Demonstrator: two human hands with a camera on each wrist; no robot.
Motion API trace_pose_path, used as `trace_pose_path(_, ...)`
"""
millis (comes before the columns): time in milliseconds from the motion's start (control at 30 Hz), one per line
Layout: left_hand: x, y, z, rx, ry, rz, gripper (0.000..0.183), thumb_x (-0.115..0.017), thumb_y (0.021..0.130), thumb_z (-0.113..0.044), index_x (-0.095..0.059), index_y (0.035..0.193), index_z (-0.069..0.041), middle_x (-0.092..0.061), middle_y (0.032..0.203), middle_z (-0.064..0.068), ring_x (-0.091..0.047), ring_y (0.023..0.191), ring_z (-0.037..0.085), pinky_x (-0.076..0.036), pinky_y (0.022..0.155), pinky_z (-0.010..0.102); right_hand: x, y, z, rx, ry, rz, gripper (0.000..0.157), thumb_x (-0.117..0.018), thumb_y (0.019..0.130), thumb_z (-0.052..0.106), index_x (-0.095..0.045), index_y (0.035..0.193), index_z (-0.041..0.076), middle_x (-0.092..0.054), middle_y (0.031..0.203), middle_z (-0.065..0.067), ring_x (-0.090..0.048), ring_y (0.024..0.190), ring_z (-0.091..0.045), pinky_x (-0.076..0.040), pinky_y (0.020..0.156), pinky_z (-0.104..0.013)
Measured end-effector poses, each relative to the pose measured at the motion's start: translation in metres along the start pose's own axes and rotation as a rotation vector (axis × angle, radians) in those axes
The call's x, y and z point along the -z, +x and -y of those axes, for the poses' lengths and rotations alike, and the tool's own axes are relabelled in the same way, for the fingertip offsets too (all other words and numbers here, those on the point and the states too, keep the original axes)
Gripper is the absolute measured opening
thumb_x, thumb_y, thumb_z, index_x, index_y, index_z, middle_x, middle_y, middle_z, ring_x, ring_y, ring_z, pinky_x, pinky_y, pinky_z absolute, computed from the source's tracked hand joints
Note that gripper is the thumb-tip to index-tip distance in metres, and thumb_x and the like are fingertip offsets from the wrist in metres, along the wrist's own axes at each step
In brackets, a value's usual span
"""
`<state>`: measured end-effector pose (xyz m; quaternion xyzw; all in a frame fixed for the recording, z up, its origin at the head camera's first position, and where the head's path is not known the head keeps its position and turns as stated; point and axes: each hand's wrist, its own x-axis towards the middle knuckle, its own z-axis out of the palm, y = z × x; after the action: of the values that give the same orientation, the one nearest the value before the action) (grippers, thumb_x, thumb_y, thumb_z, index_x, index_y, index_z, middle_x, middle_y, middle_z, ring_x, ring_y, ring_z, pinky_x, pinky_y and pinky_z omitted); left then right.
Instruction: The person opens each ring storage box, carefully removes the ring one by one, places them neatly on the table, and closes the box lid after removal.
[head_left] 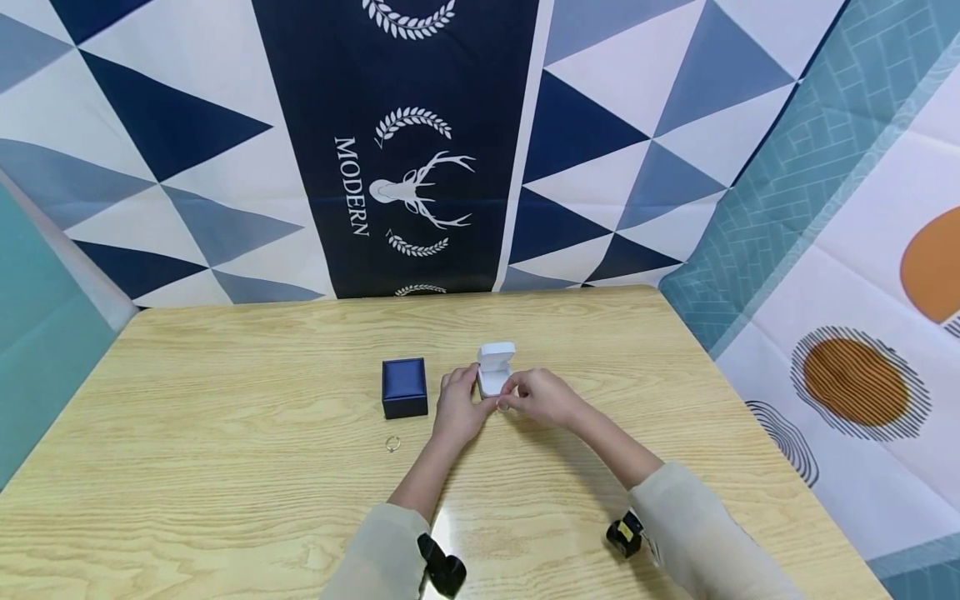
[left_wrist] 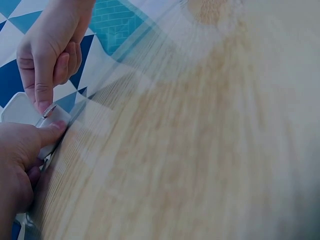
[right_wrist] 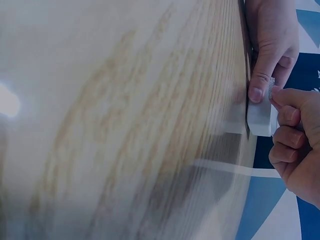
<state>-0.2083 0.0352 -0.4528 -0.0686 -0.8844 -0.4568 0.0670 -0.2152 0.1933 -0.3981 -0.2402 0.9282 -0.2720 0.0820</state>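
A small white ring box (head_left: 495,357) stands on the table with its lid raised. My left hand (head_left: 457,410) grips its left side, the thumb along the front, as the right wrist view also shows. Over the box's front edge my right hand (head_left: 547,398) pinches a ring between thumb and forefinger. The silvery band of that ring (left_wrist: 48,110) shows at the fingertips in the left wrist view, right at the box's opening. The other fingers of the right hand are curled in.
Left of my left hand sits a closed dark blue box (head_left: 404,388). In front of it a gold-coloured ring (head_left: 392,451) lies on the wooden table (head_left: 225,450). Patterned cloth (head_left: 585,167) hangs behind the table's far edge and along its right side.
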Motion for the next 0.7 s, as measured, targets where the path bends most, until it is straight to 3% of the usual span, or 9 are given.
trace_pose_path(700,-0.0009,0.0008,0.0012,0.004,-0.003,-0.001,0.066,-0.073,0.080,-0.026,-0.048,0.134,0.003,-0.056,0.127,0.016,-0.045,0.120,0.030,-0.041,0.102,0.043,-0.0057,-0.0005,-0.0051,0.018,0.004,0.036,0.013,-0.065,0.087,0.019,-0.070,0.086,0.007,-0.039,0.050,0.011,-0.032,0.045,-0.002,-0.024,0.043,-0.015)
